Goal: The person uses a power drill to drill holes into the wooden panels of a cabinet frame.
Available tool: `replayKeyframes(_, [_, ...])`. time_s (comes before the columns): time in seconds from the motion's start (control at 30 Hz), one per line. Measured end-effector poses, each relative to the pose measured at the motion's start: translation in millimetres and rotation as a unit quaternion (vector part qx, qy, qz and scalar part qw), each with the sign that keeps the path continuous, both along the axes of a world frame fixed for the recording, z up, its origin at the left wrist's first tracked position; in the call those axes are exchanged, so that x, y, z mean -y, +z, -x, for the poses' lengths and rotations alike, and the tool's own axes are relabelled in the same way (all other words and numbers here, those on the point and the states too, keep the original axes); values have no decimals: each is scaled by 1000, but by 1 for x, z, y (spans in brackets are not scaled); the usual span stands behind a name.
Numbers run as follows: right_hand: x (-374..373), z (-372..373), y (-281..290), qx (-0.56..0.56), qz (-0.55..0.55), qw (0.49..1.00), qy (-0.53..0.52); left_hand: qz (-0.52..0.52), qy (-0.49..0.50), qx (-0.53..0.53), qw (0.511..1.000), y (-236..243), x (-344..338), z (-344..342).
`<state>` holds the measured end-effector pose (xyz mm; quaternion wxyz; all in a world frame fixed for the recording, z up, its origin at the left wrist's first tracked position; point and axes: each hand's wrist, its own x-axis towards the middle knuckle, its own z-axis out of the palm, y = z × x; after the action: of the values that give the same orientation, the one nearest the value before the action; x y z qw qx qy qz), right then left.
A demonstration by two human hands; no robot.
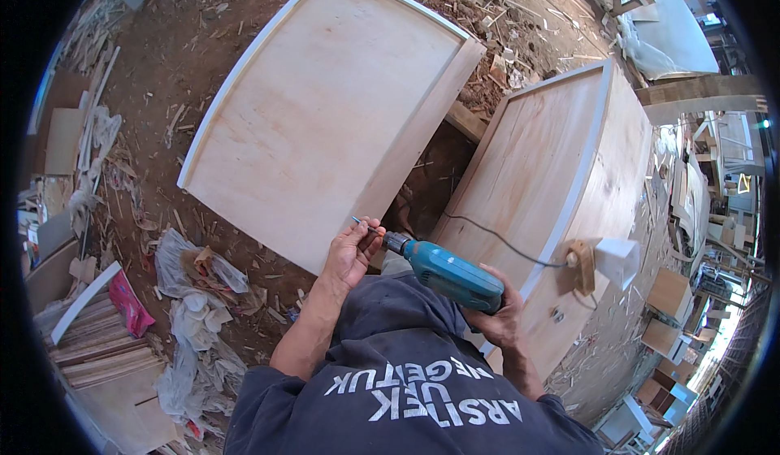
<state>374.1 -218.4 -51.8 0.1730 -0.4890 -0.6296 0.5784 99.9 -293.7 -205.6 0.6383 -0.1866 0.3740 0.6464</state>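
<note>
My right hand (502, 315) grips the rear of a teal power drill (455, 275), which points up and to the left. Thumb and fingers of my left hand (349, 253) pinch the thin drill bit (372, 229) in front of the dark chuck; a small metal tip shows past the fingertips. Just beyond the left hand lies a large pale plywood panel (325, 114) with a raised, curved rim, close to the bit but apparently not being drilled. At the right stands a second wooden piece (536, 142), box-like, with a pale curved edge.
A dark cord (508, 242) crosses the second piece near a wooden block (581, 266) with a white, cup-like part (617, 262). Crumpled plastic sheeting (195, 317) and stacked boards (110, 341) lie at left. Wood scraps litter the dirt floor (219, 65). A beam (699, 96) juts in at right.
</note>
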Motion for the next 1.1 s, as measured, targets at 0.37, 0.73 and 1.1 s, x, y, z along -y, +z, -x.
replayKeyframes(0.37, [-116, -22, -13, 66, -59, 996, -14, 27, -80, 50, 995, -36, -154, -34])
replayKeyframes(0.73, [-242, 21, -70, 193, 27, 979, -54, 82, -111, 137, 981, -165, -314, -90])
replayKeyframes(1.1, [-330, 69, -141, 250, -61, 966, 3, 88, -62, 111, 988, -230, -391, -81])
